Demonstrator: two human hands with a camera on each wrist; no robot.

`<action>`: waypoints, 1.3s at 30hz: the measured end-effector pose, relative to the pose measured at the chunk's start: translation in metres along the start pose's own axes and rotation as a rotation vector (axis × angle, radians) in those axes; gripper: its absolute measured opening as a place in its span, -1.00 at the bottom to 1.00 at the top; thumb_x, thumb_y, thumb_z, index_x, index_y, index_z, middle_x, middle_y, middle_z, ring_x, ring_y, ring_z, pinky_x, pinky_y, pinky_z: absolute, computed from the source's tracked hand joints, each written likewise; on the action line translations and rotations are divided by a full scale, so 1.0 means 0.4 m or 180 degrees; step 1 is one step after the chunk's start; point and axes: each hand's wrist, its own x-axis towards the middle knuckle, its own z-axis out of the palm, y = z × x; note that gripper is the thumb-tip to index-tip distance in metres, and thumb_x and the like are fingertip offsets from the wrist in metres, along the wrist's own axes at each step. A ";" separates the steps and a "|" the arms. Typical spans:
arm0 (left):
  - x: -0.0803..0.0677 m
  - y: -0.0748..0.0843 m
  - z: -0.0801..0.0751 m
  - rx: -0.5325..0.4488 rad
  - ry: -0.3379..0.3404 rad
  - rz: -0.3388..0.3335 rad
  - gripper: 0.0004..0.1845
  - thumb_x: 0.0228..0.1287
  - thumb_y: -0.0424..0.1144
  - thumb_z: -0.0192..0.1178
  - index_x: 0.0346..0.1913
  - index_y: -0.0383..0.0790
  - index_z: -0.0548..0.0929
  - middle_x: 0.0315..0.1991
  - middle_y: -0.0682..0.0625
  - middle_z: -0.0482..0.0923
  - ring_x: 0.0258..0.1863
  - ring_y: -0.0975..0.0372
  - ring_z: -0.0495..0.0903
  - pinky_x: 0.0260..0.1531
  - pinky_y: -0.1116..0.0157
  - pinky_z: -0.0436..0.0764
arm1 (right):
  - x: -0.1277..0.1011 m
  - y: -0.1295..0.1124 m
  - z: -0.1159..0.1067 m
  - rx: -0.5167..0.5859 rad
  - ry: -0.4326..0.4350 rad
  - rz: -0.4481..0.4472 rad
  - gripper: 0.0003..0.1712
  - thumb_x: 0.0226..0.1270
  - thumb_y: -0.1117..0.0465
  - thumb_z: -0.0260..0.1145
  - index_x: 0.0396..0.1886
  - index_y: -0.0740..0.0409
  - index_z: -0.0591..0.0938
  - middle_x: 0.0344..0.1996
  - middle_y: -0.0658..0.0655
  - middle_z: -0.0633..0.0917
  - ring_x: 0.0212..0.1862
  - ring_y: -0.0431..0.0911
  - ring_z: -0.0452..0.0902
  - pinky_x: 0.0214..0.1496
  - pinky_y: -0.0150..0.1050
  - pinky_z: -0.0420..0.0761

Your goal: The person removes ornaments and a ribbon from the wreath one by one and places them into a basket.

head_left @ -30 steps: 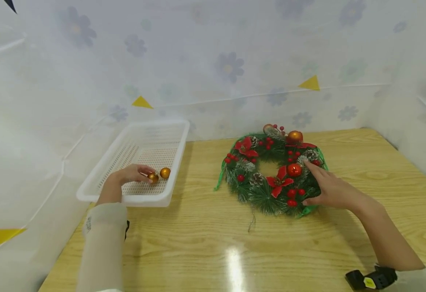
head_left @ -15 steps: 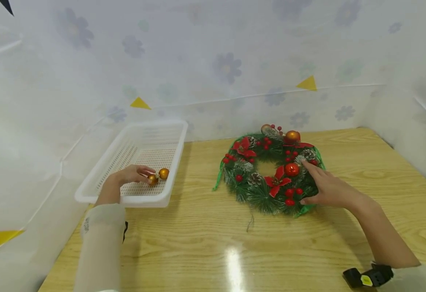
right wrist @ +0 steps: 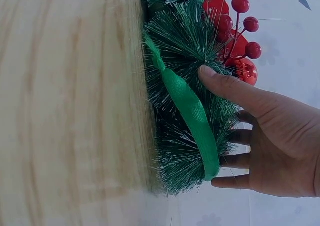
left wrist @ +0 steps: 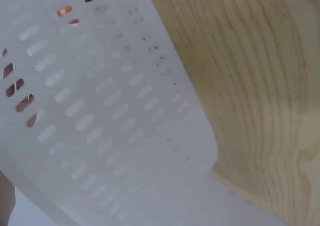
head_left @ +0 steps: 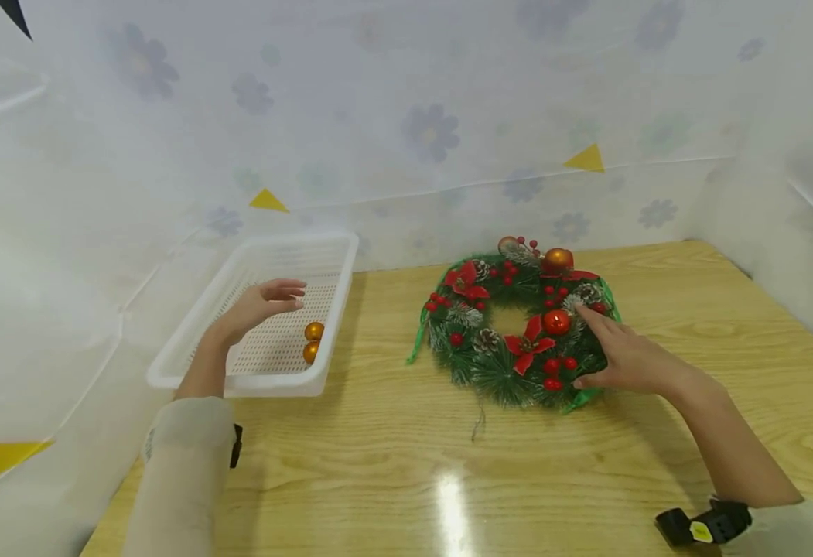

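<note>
Left grip, empty, fingers relaxed, hovers over white basket containing two gold baubles; right grip rests, fingers spread, against wreath; bauble stowing appears the step, next move likely needing clearance over basket's rim.

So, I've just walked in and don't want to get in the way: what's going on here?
A person is working at a table with both hands. The right hand rests at the edge of a decorated wreath. The left hand is over a white basket, holding nothing; two gold balls lie in it, on the side toward the wreath.
</note>
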 end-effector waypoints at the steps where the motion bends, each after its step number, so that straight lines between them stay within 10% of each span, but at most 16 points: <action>1: 0.004 0.014 0.005 0.0005 0.0043 0.0066 -0.46 0.29 -0.15 0.15 0.28 -0.26 0.33 0.20 -0.24 0.32 0.15 -0.04 0.32 0.15 -0.10 0.17 | 0.000 0.000 -0.001 0.0007 -0.0003 0.0007 0.36 -0.06 -0.26 0.39 0.44 0.13 -0.30 0.29 0.53 0.00 0.19 0.54 -0.07 -0.03 0.43 0.16; 10: 0.040 0.157 0.092 0.0096 0.0177 0.0533 -0.54 0.27 -0.17 0.18 0.20 -0.26 0.45 0.11 -0.14 0.44 0.10 0.04 0.36 0.05 0.04 0.36 | -0.003 0.000 -0.002 0.0009 -0.0012 -0.0002 0.36 -0.06 -0.25 0.39 0.44 0.14 -0.30 0.29 0.53 0.01 0.18 0.54 -0.07 -0.03 0.43 0.15; 23: 0.077 0.291 0.265 -0.0078 -0.0258 0.0900 -0.61 0.27 -0.24 0.18 0.15 -0.21 0.50 0.10 -0.12 0.44 0.06 0.12 0.39 0.01 0.19 0.40 | -0.001 0.000 -0.030 0.0373 -0.0068 -0.0081 0.31 0.00 -0.18 0.39 0.45 0.17 -0.27 0.31 0.52 -0.06 0.22 0.50 -0.10 0.02 0.40 0.14; 33: 0.090 0.341 0.416 -0.0247 -0.0550 0.1031 -0.55 0.24 -0.18 0.21 0.17 -0.21 0.48 0.10 -0.05 0.44 0.10 0.05 0.36 -0.03 0.28 0.42 | 0.043 0.089 -0.092 0.0646 0.0789 -0.0248 -0.45 0.44 0.24 0.03 0.34 0.35 0.18 0.24 0.50 0.19 0.19 0.43 0.08 -0.01 0.35 0.21; 39: 0.091 0.357 0.493 -0.0370 -0.0652 0.1020 -0.56 0.22 -0.21 0.23 0.17 -0.17 0.48 0.11 -0.02 0.44 0.05 0.10 0.39 -0.13 0.32 0.48 | 0.105 0.146 -0.055 0.1114 0.0654 -0.0272 -0.49 0.50 0.20 -0.10 0.33 0.38 0.19 0.28 0.51 0.08 0.23 0.47 -0.06 0.01 0.42 0.09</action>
